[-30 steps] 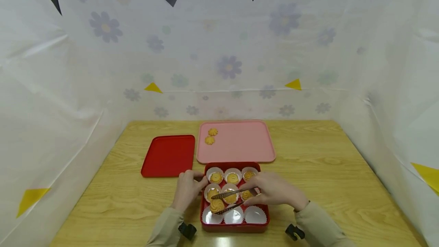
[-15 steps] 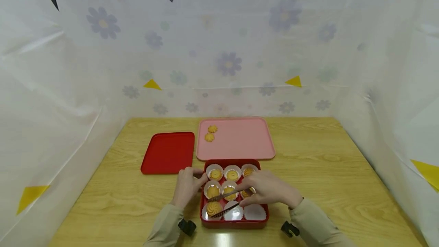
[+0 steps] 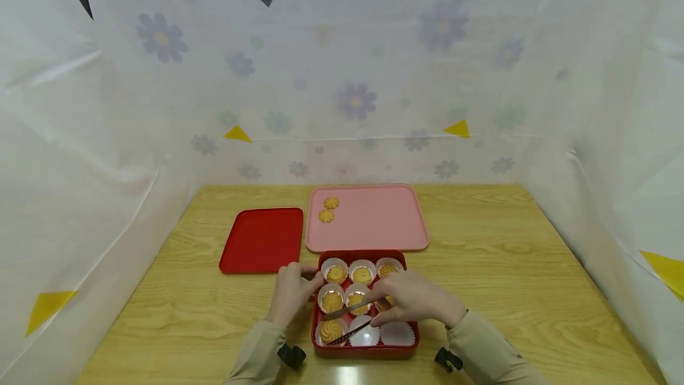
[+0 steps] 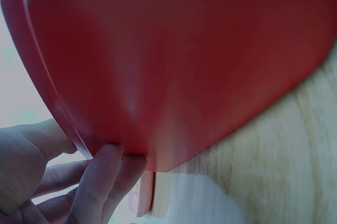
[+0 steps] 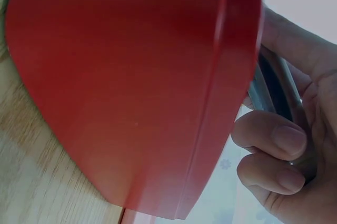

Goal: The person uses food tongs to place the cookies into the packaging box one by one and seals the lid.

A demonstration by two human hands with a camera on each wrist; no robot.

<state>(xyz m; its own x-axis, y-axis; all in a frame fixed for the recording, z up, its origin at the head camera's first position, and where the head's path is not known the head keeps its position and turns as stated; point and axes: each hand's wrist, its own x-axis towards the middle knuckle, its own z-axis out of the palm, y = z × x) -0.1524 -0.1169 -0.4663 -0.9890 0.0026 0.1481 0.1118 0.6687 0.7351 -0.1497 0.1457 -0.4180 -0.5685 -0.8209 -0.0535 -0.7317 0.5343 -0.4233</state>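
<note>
A red box (image 3: 366, 352) holds paper cups in three rows, the back and middle rows with cookies in them. My left hand (image 3: 291, 293) grips the box's left wall near the back; in the left wrist view its fingertips (image 4: 108, 155) lie on the outer side, the thumb at the rim. My right hand (image 3: 419, 298) holds metal tongs (image 3: 348, 310) from the right, over the box. The arms of the tongs are spread either side of a swirled cookie (image 3: 331, 330) lying in the front left cup. The right wrist view shows the fingers curled round the tongs' handle (image 5: 274, 90).
Behind the box lies a pink tray (image 3: 374, 218) with two flower-shaped cookies (image 3: 328, 210) at its left. A flat red lid-like tray (image 3: 262, 241) lies to the left. The front middle cup (image 3: 366, 333) and front right cup (image 3: 397, 333) hold no cookie.
The tongs have lowered the swirled cookie into the front left cup and their arms have come apart from it. My right hand has shifted slightly left; my left hand has stayed on the box.
</note>
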